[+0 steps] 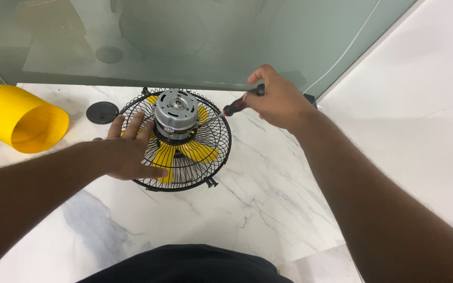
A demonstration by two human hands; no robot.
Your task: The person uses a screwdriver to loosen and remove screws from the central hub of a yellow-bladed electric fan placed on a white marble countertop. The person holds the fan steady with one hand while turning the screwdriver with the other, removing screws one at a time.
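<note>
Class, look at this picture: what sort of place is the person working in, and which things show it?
Probably a home floor, not a workshop: white marble tiles, a frosted glass partition, and the fan lying directly on the tiles.

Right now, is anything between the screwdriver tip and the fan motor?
Nothing visible. The right hand holds the screwdriver, and its shaft slants down to the motor across open air. The left hand lies flat on the grille, on the motor's other side.
</note>
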